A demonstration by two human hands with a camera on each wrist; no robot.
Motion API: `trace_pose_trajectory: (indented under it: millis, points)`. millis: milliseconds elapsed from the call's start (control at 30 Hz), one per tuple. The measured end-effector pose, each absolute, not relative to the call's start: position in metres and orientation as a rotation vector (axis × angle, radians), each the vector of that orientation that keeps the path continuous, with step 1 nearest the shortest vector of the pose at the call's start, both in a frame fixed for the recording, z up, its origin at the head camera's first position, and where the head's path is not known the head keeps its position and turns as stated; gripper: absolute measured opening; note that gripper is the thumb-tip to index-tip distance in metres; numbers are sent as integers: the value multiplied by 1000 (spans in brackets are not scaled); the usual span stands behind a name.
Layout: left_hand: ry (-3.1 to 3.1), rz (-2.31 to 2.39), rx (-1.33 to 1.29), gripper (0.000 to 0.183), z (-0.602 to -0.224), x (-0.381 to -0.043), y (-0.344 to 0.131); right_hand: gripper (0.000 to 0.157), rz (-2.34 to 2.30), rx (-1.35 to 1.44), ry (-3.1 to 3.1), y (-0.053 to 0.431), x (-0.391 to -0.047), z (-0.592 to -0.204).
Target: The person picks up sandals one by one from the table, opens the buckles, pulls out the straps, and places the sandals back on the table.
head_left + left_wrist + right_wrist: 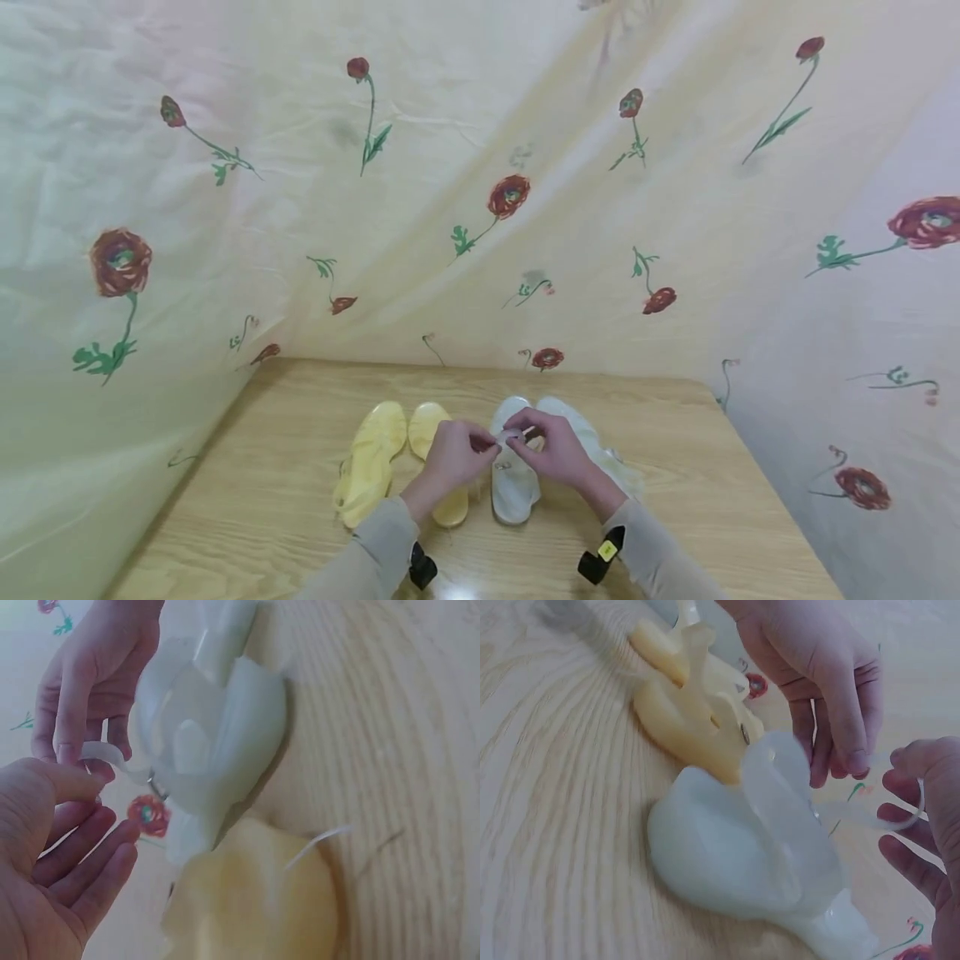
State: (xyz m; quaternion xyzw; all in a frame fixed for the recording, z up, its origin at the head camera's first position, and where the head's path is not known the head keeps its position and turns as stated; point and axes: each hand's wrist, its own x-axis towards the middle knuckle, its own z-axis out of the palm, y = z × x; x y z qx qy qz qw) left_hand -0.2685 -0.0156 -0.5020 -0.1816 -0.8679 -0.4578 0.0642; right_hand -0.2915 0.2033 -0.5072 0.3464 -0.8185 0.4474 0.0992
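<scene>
Both hands meet over a pale white jelly sandal lying on the wooden table. My left hand pinches the sandal's thin, see-through strap between thumb and fingertips. From the other side, my right hand pinches the same strap, its thumb close to the left fingertips. In the right wrist view the strap bends in a loop from a small metal buckle toward the fingers. The second white sandal lies just right, partly hidden behind the right hand and forearm.
Left of the white pair lie two yellow jelly sandals, one fully in sight and the other partly behind my left hand and wrist. A flower-printed cloth hangs round the back and sides of the wooden table.
</scene>
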Motion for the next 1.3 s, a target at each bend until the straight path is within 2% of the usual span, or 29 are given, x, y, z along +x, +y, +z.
trace_pose_trajectory:
  millis: [133, 233, 367, 500, 633, 867, 1300]
  points:
    - [-2628, -1376, -500, 6, -497, -270, -28, 29, 1370, 1062, -2392, 201, -292, -504]
    - [-2673, -1341, -395, 12, -493, -269, -42, 34, 1359, 1034, -2382, 204, -290, -504]
    - [-2722, -1158, -236, 27, -488, -268, -62, 25, 1304, 972, -2418, 212, -285, -504]
    - [-2702, -917, -191, 34, -481, -268, -75, 17, 1226, 968, -2483, 221, -279, -505]
    - [-2711, -880, -323, 32, -473, -269, -70, 15, 1167, 947, -2556, 227, -276, -506]
    - [-2815, -1148, -652, 30, -473, -273, -36, 5, 1156, 950, -2697, 225, -273, -506]
    - [-2990, -1032, -864, 18, -496, -281, 5, 4, 1136, 946, -2812, 214, -271, -507]
